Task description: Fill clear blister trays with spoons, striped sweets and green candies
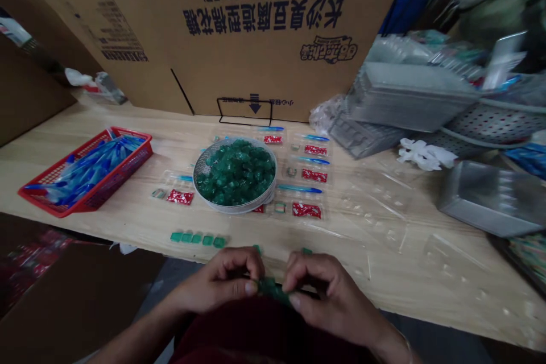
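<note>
Both my hands meet just below the near table edge, pinching the same strip of small green packets. My left hand grips its left end with curled fingers, and my right hand holds the right end between thumb and forefinger. A short row of green packets lies on the table just beyond my left hand. Further back stands a round grey tray heaped with green packets. Around it lie clear bags holding red sachets and blue pens.
A red mesh basket full of blue pens stands at the left. A large printed cardboard box stands along the back. Grey trays and baskets pile up at the right, with empty clear bags spread on the wooden table.
</note>
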The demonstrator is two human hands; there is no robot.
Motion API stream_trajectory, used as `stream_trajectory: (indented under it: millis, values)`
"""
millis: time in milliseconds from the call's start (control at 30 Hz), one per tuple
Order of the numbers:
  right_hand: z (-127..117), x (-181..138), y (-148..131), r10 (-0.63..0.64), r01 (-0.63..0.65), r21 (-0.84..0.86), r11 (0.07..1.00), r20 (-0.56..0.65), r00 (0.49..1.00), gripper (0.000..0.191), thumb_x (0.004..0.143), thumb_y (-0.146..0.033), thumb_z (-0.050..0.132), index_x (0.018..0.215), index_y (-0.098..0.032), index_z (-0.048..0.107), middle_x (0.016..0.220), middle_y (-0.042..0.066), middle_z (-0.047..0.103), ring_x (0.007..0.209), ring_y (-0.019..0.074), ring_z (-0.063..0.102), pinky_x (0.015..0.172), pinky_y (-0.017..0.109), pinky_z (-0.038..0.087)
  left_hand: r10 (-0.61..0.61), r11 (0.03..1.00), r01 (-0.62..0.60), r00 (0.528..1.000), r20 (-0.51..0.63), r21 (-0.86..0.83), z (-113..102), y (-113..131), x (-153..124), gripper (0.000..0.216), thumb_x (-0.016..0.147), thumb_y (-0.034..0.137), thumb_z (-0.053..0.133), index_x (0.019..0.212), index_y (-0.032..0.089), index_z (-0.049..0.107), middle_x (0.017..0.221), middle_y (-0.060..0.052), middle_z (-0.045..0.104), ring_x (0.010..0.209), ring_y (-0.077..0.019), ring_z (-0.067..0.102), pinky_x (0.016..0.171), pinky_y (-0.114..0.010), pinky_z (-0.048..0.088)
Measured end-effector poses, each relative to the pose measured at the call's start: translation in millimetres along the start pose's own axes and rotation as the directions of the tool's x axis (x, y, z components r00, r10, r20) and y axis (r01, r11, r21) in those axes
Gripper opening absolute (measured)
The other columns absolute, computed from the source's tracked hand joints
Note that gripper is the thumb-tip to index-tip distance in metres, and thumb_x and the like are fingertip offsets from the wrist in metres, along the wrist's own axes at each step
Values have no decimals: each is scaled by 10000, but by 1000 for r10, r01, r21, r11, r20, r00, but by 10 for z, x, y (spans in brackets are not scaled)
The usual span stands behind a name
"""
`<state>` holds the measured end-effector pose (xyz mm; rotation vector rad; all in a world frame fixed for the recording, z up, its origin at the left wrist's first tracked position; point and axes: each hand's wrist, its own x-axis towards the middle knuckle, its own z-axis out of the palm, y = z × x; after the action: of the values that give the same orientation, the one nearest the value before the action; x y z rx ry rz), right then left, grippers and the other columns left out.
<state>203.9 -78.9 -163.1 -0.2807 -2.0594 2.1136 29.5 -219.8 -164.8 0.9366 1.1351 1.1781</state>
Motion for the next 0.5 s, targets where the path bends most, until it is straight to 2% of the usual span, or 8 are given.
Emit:
stream_trajectory:
  millis: [33,100,167,233,333,500]
  values:
    - [-9,30,46,-3,3,49,999,-5,1000,116,718,-180,613,813,-227,659,752,-12,575,666,127,519,614,244,410,8,996,-14,998,-65,-89,7,-39,27,244,793,379,640,733,154,565,726,-16,527,686,-122,481,642,-225,367]
    - [-6,81,141,-19,25,150,988,-40,999,243,726,-259,675,966,-250,636,856,-2,562,766,142,541,686,253,438,-15,958,-29,988,-152,-285,47,-110,96,249,768,372,674,735,149,569,715,-14,554,670,-118,513,649,-226,380]
    - [21,119,221,-45,68,181,981,-130,991,311,726,-289,716,1017,-272,607,896,-4,541,803,139,548,703,241,447,-64,897,-16,984,-165,-443,111,-159,175,255,742,366,706,744,145,580,717,-15,576,655,-112,537,658,-230,397]
    - [53,144,273,-86,121,135,984,-238,968,215,762,-299,701,958,-264,619,868,-3,528,774,130,544,677,225,448,-106,844,10,983,-148,-536,180,-186,248,264,720,369,727,774,144,602,740,-17,591,659,-110,552,673,-237,416]
    - [76,160,298,-167,189,44,981,-308,937,136,785,-345,680,856,-233,652,804,8,518,740,139,527,662,233,448,-85,840,-18,983,-164,-542,256,-211,340,293,659,349,781,805,150,622,749,-9,605,676,-106,556,684,-230,425]
    - [77,139,314,-150,190,74,979,-369,917,175,801,-386,646,862,-222,629,822,13,506,742,141,509,641,224,440,-26,926,-68,969,-244,-370,299,-243,443,236,677,296,768,708,149,586,663,14,594,635,-91,524,647,-206,391]
